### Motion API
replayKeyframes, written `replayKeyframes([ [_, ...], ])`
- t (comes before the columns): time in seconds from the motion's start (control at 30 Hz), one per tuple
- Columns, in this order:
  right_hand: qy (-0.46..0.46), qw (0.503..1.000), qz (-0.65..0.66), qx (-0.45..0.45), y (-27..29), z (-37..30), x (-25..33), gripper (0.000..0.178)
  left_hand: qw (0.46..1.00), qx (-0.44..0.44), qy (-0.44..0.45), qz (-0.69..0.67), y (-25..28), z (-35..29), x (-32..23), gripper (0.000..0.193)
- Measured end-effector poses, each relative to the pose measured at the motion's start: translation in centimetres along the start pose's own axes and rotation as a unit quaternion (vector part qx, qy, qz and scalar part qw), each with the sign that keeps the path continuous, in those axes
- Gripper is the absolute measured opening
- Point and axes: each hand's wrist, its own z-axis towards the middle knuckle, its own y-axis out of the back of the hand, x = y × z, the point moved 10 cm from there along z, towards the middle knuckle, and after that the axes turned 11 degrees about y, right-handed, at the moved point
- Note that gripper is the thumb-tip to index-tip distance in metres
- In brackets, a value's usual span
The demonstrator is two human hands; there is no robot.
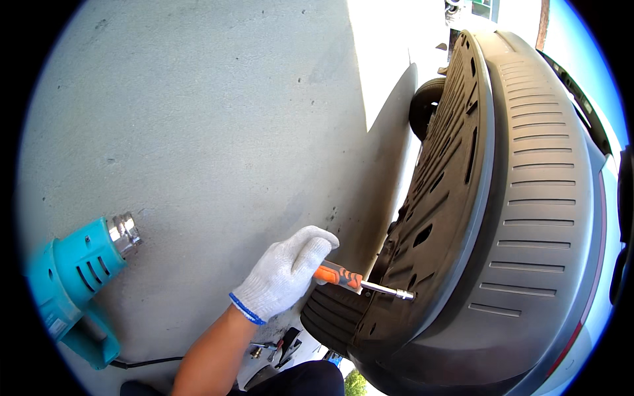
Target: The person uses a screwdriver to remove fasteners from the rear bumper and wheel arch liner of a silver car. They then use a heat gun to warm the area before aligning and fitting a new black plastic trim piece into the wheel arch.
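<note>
My left hand (pixel 284 270), in a white knitted glove with a blue cuff edge, is closed round the orange and grey handle of a nut driver (pixel 380 288). The driver's metal shaft points right, and its socket end meets the black plastic underbody panel (pixel 436 198) near the panel's lower edge. Whether a fastener sits inside the socket cannot be made out. Beside that panel curves the grey, ribbed bumper (pixel 538 218) of a vehicle. My right hand is out of view.
A teal heat gun (pixel 82 264) with a metal nozzle and black cord lies on the grey concrete floor (pixel 198 132) at left. Several small tools (pixel 285 346) lie near my dark-clothed leg (pixel 304 379). A tyre (pixel 330 320) stands beneath the panel, another wheel (pixel 426 105) farther off.
</note>
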Motion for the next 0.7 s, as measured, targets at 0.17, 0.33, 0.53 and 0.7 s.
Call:
replayKeyframes([
  [0.17,-0.021,1.000,-0.007,0.018,0.4,-0.1,0.3,0.048,0.976,-0.060,-0.201,-0.054,1.0,-1.5,-1.2,0.040],
  [0.33,-0.056,0.998,-0.023,0.033,0.6,-0.5,0.2,0.049,0.970,0.041,-0.030,-0.237,-0.8,-0.3,-0.4,0.036],
  [0.53,-0.095,0.994,-0.026,0.053,0.1,-0.7,-0.6,0.050,0.989,-0.060,-0.137,0.003,0.4,-0.1,-1.2,0.033],
  [0.7,-0.115,0.991,-0.036,0.061,-0.3,-1.7,-1.0,0.050,0.958,0.024,-0.068,-0.277,-1.7,-0.9,-1.5,0.032],
])
